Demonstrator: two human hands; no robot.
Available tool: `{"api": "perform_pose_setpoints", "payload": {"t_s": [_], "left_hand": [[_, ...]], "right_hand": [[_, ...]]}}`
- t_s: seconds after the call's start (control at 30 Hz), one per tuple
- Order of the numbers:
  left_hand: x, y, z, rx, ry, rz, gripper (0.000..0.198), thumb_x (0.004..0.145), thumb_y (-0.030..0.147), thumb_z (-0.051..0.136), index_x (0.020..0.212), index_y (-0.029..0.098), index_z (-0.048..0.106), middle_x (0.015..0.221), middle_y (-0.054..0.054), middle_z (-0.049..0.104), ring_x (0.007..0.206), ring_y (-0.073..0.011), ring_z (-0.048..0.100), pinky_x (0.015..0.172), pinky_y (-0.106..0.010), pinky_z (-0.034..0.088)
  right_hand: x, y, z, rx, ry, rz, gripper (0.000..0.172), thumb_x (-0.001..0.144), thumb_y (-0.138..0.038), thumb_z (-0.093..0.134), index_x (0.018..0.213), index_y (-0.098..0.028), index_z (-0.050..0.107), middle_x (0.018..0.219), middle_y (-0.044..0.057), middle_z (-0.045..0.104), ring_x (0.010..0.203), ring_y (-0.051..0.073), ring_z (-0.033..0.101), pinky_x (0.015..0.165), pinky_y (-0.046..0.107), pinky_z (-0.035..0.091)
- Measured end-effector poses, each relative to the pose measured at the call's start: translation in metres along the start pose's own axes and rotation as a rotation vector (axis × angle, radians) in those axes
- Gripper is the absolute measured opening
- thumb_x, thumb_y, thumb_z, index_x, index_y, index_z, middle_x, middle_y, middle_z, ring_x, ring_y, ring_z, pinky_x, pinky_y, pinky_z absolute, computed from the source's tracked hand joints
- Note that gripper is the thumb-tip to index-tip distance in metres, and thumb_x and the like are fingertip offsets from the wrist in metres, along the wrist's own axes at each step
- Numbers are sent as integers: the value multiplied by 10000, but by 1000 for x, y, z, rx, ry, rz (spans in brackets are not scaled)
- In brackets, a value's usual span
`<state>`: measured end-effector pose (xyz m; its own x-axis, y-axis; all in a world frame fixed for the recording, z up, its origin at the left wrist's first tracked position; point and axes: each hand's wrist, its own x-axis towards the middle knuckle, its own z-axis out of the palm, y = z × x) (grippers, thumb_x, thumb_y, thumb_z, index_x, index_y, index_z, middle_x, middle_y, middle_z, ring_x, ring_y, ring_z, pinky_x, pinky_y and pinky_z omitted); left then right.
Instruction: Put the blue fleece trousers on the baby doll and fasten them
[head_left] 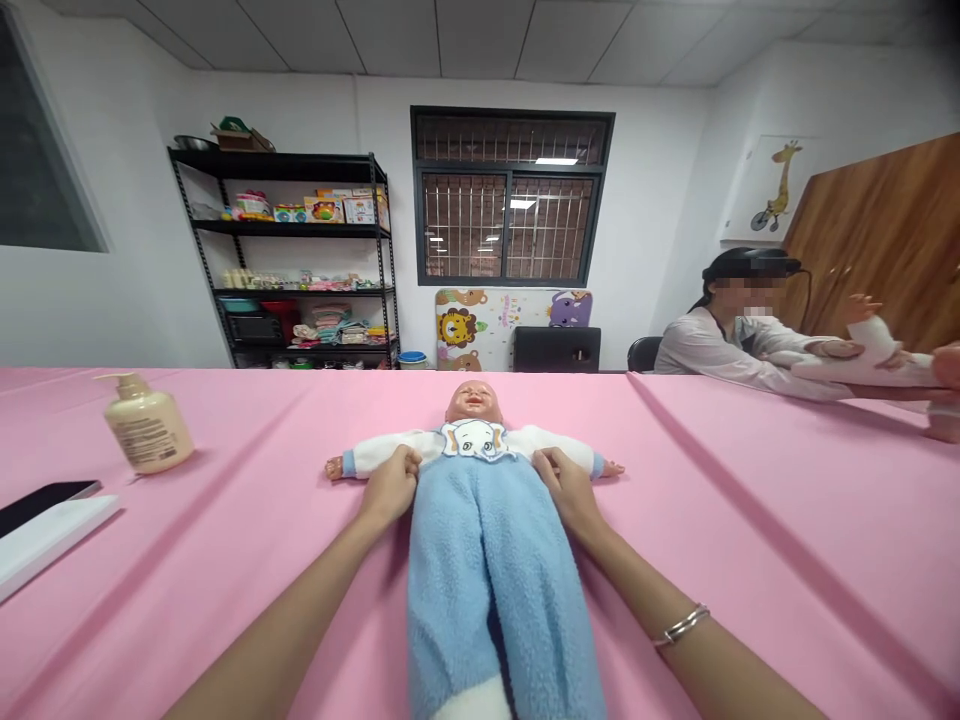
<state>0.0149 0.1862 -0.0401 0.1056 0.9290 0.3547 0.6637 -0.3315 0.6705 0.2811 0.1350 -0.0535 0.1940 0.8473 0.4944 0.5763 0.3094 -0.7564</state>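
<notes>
A baby doll (475, 402) lies on its back on the pink-covered table (247, 560), head away from me and arms stretched out to both sides. It wears a fleece romper (480, 520), light blue below with white sleeves and an elephant face on the chest. My left hand (391, 482) is closed on the romper's side below the sleeve on the left. On the other side, my right hand (566, 485) pinches the romper just under the right sleeve. A silver bracelet (681, 625) circles my right forearm. The fabric between my fingertips is mostly hidden.
At the left stand a beige pump bottle (148, 428), a dark phone (46, 503) and a white flat box (56, 540). At the far right a co-worker (720, 335) handles another doll (877, 350). Beyond the table are a black shelf rack (281, 228) and a dark chair back (556, 350).
</notes>
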Motion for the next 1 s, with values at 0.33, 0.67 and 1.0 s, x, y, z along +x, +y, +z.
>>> {"api": "perform_pose_setpoints", "payload": {"t_s": [0.33,0.67,1.0], "left_hand": [[-3,10,1,-404,-161,45,136,513,184,488,648,177,469,649,6,542,641,-170,489,596,-257,401],[-5,9,2,-608,-167,-28,162,561,222,473,695,159,538,710,-8,582,668,-173,521,611,-262,420],[8,4,-4,-508,20,-122,94,503,246,444,536,171,490,548,22,513,563,-153,464,540,-240,358]], "right_hand": [[1,-4,-9,339,-307,251,242,666,-320,568,807,-125,596,731,45,639,703,205,578,613,285,428],[-7,-21,-17,423,-568,208,187,646,-307,597,700,-129,604,758,23,630,762,191,568,697,290,442],[12,14,-8,297,-100,175,269,661,-420,519,744,-165,489,559,-23,505,568,144,488,576,259,372]]}}
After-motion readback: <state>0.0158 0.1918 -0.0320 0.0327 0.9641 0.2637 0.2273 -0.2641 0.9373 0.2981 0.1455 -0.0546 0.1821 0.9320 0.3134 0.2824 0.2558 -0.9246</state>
